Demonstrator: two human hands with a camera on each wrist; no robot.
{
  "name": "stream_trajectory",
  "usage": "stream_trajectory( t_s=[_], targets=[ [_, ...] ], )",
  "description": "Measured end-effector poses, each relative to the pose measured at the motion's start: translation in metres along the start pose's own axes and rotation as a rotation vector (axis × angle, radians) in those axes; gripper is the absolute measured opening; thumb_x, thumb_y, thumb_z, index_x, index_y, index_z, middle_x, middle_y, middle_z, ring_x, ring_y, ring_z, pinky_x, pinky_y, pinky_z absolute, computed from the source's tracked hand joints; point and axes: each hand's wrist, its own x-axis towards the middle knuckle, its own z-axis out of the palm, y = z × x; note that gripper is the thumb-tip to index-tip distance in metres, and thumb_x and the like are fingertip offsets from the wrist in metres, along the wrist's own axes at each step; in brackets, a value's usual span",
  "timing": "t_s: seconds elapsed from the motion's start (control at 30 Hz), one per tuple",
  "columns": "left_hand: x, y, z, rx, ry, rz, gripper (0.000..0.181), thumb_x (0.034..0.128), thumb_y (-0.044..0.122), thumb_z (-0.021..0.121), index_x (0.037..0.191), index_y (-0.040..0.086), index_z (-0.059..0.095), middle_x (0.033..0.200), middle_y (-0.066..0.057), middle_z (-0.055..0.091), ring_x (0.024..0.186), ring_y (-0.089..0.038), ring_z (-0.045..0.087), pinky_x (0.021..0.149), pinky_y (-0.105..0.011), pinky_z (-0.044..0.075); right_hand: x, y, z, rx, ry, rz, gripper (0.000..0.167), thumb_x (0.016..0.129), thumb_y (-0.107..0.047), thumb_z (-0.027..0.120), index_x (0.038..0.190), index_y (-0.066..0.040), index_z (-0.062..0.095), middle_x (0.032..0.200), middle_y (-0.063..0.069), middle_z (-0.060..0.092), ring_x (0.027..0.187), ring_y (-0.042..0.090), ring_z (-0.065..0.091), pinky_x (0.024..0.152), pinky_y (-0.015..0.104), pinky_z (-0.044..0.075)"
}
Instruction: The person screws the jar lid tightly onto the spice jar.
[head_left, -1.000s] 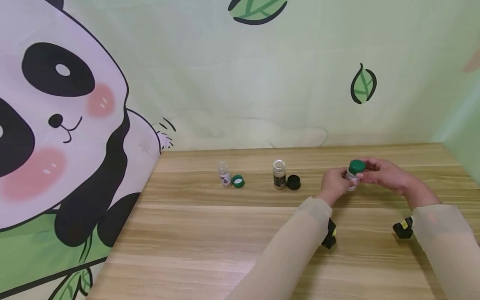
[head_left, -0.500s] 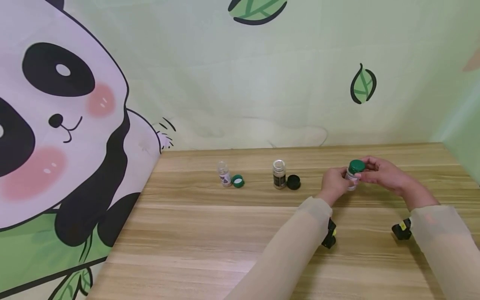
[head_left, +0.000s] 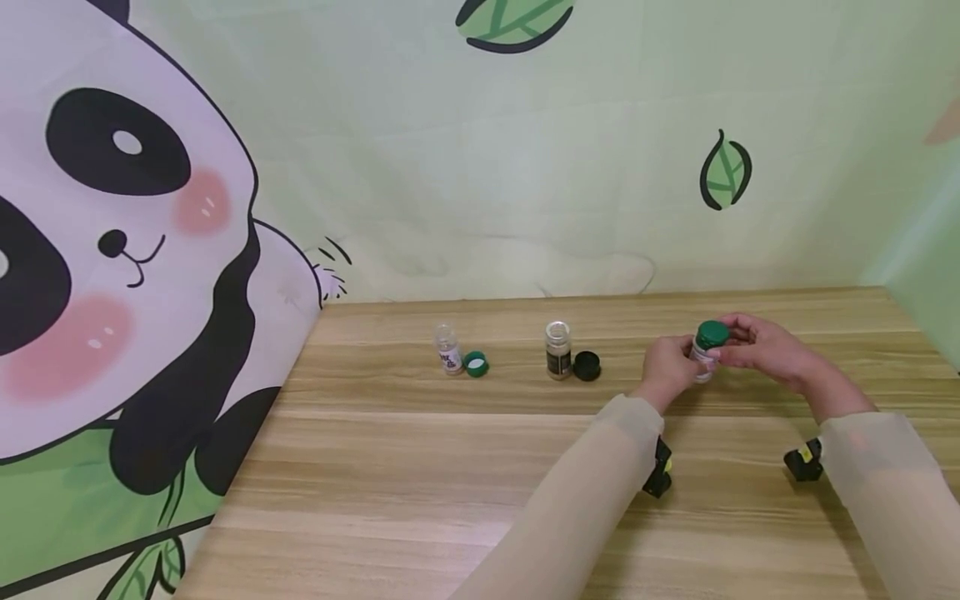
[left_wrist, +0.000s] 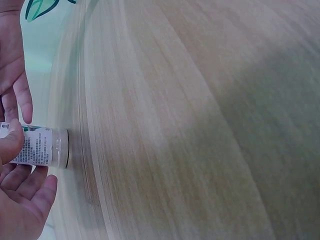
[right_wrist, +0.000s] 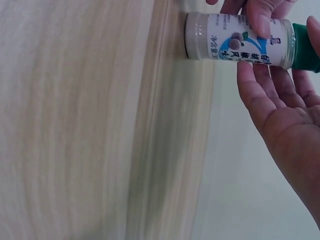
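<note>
A small clear bottle (right_wrist: 230, 42) with a white label and a green cap (head_left: 712, 333) stands at the right of the table between both hands. The left hand (head_left: 666, 369) grips the bottle's body, its thumb across the label (left_wrist: 37, 146) in the left wrist view. From the other side the right hand (head_left: 772, 354) pinches the green cap (right_wrist: 305, 47) with thumb and fingers. In the right wrist view the cap sits at the bottle's top, and its far part is partly covered by the right thumb.
On the wooden table (head_left: 420, 483), an uncapped clear bottle (head_left: 448, 350) stands beside a green cap (head_left: 476, 363). Nearer the middle an uncapped dark-labelled bottle (head_left: 558, 350) stands beside a black cap (head_left: 587, 365). A printed cloth (head_left: 420, 167) hangs behind the table.
The right hand and the green cap have shifted very slightly left. The left hand keeps its grip on the bottle, and the other bottles and caps stay where they were.
</note>
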Motion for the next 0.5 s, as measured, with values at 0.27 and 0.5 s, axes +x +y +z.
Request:
stream_trajectory(
  t_s=[0.27,0.5],
  targets=[
    [-0.0002,-0.0017,0.0006,-0.005,0.001,-0.003,0.033,0.0880,0.014,0.081,0.120,0.016,0.077,0.113,0.003,0.080,0.100,-0.003,0.071,0.081,-0.011,0.050,-0.0015,-0.0040,-0.0070,-0.055,-0.046,-0.012,0.065,0.102,-0.012,0.058,0.155,0.010,0.027,0.147,0.025,0.049,0.102,-0.014,0.056,0.086,0.016,0.053],
    [-0.0026,-0.0024,0.0009,-0.031,-0.003,-0.019,0.031,0.0882,0.016,0.081,0.119,0.016,0.078,0.112,0.003,0.080,0.097,-0.003,0.071,0.081,-0.013,0.051,-0.0043,-0.0044,-0.0068,-0.092,-0.022,0.008,0.059,0.104,-0.017,0.060,0.151,0.009,0.035,0.122,-0.015,0.063,0.103,-0.014,0.057,0.086,0.015,0.052]
  ],
)
